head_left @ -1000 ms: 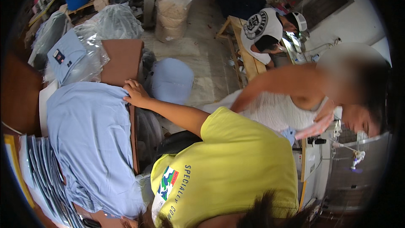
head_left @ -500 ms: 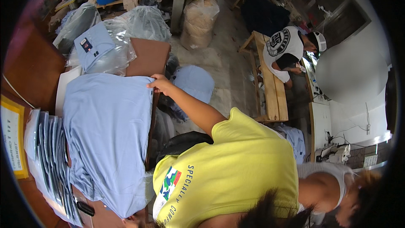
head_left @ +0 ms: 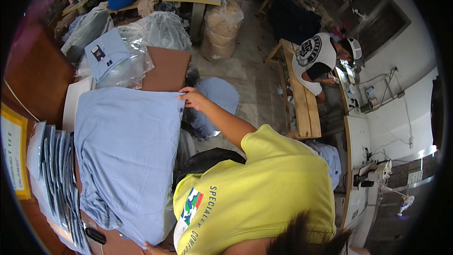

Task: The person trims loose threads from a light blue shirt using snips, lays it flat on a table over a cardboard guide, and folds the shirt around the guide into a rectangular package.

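The light is moderate and even on the blue cloth [head_left: 132,146], while the back of the room is dim. The plastic bag [head_left: 139,61] shows small white glare. Toward the black rim, straight edges bend strongly.

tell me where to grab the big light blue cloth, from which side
Pinch the light blue cloth at its upper right corner, from the picture's right, where the right hand holds it: the spread cloth reaches the edge of the brown tabletop there, likely leaving its rim free.

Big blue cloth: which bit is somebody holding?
The right hand pinches the light-blue cloth by its upper-right corner; whether the left hand grips can't be told.
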The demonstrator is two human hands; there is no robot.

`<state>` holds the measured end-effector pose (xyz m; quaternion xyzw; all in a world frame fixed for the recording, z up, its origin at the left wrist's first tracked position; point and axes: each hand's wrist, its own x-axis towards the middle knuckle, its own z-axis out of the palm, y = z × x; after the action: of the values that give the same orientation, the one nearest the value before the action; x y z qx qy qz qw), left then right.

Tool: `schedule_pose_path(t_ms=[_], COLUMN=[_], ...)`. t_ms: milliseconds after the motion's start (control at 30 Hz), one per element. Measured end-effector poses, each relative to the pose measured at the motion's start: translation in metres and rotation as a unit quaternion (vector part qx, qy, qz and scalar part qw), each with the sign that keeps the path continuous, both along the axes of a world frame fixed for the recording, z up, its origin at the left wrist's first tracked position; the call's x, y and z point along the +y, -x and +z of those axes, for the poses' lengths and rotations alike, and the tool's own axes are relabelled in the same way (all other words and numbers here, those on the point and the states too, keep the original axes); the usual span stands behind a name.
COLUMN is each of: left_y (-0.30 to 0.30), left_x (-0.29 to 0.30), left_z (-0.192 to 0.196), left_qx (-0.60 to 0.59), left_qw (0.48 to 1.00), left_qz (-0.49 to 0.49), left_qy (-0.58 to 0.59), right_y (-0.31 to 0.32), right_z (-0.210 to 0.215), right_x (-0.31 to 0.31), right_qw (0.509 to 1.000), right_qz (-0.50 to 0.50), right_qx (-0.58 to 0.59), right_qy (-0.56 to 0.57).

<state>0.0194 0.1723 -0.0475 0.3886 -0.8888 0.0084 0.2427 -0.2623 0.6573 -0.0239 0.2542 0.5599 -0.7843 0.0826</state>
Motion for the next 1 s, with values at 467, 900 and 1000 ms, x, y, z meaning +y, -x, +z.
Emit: schedule_pose_path(t_ms=[467,900,1000], left_y=[-0.015,-0.032,-0.034], left_x=[0.018,0.019,0.007], left_z=[0.008,0.017,0.023], left_qx=[0.080,-0.095,-0.085], left_qw=[0.996,0.994,0.994], left_qz=[0.023,0.011,0.047], left_qy=[-0.014,-0.046,-0.039], right_y=[-0.024,-0.010,0.002], right_z=[-0.011,-0.017,-0.004], right_x=[0.033,-0.105,-0.109], right_qw=[0.918,0.543,0.581], right_qz=[0.111,0.272,0.264], right_qx=[-0.148,0.349,0.291], right_qy=[-0.350,-0.714,-0.713])
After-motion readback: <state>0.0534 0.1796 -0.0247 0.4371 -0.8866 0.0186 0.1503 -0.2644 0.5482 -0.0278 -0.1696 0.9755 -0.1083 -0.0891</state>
